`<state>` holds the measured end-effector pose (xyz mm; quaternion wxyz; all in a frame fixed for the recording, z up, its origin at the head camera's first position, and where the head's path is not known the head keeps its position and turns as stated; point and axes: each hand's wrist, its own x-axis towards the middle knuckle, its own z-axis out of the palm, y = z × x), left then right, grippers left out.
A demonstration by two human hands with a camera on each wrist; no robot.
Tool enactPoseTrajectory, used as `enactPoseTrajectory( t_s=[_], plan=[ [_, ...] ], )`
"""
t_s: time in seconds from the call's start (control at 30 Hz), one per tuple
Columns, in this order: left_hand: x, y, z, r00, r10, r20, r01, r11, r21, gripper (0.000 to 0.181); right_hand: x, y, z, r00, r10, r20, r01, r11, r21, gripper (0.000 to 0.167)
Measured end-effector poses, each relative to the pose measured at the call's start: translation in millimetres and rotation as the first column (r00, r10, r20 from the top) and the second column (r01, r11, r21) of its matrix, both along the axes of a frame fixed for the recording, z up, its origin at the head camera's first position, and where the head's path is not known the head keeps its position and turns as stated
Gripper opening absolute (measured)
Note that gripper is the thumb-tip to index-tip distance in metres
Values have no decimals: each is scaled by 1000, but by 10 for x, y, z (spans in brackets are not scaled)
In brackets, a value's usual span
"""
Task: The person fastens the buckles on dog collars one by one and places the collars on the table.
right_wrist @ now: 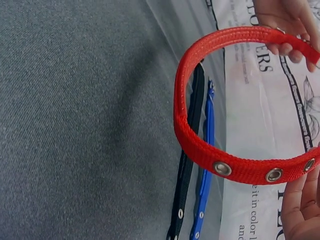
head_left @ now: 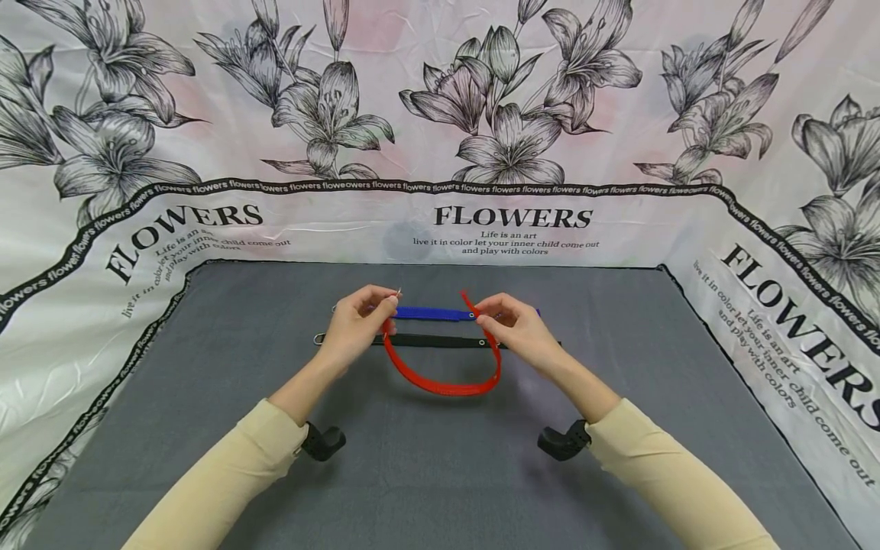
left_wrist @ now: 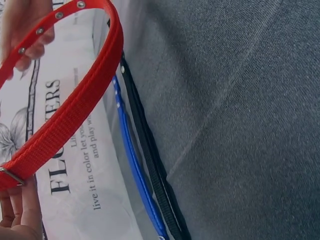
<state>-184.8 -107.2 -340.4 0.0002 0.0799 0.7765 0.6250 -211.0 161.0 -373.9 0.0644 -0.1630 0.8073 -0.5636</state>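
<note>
A red collar (head_left: 440, 387) of webbing hangs in a downward loop between both hands, above the table. My left hand (head_left: 360, 321) pinches its buckle end, and a metal buckle (left_wrist: 12, 176) shows there in the left wrist view. At the other end, my right hand (head_left: 516, 328) pinches the strap near its tip. Metal eyelets (right_wrist: 274, 174) line that part in the right wrist view. Behind the hands, a blue collar (head_left: 433, 314) and a black collar (head_left: 433, 341) lie side by side on the table, partly covered by the hands.
Dark grey cloth (head_left: 440, 473) covers the table. White fabric with printed flowers and lettering (head_left: 512, 218) stands along its back and both sides. A black wrist mount (head_left: 323, 441) sits below the left wrist, another (head_left: 564, 441) below the right.
</note>
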Motion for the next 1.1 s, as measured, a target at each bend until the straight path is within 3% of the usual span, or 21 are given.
enactPoseTrajectory(
  t_s=[0.33, 0.63, 1.1],
  plan=[
    [8, 113, -28, 999, -41, -14, 40, 999, -19, 21, 20, -99, -14, 999, 34, 2, -34, 998, 44, 21],
    [-150, 146, -303, 998, -57, -26, 56, 998, -40, 22, 49, -190, 3, 998, 62, 12, -63, 995, 73, 21],
    [-118, 203, -338, 995, -95, -38, 89, 986, -141, 22, 68, -285, -10, 996, 84, -31, -79, 986, 146, 16]
  ],
)
